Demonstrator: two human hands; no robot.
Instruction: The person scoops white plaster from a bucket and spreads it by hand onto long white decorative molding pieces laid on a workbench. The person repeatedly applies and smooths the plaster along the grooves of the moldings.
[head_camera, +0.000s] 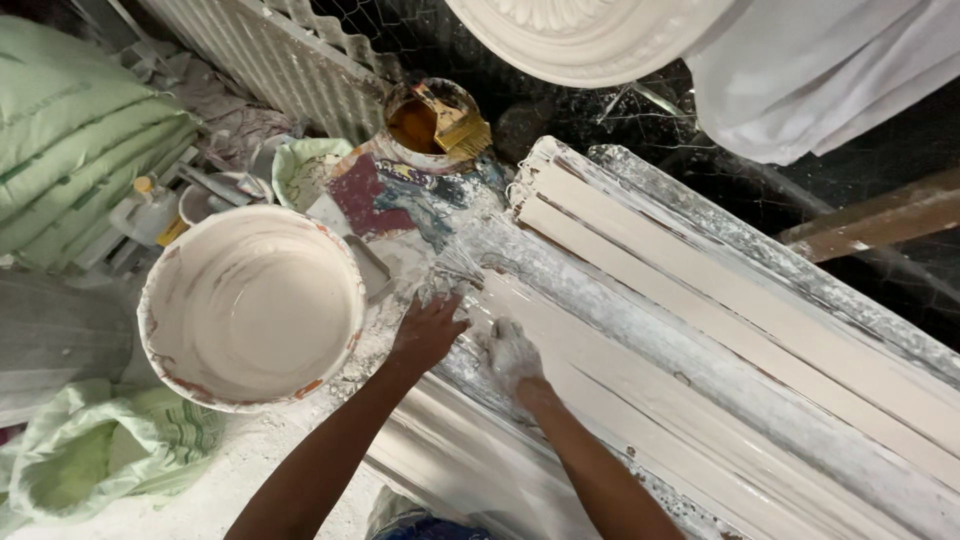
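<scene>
A bowl (250, 305) of pale wet plaster stands at left, nearly full, beside a long mould (700, 330) already coated in white along most of its length. The left hand (428, 330) lies flat and open at the mould's near end, fingers spread just below a tuft of fibre (455, 268), gripping nothing. The right hand (510, 355), caked white, presses beside it, loosely curled; whether it holds anything cannot be told. The coating here looks rough, smoothing apparently unfinished. A brush (455, 120) rests in a tin (425, 125) beyond.
</scene>
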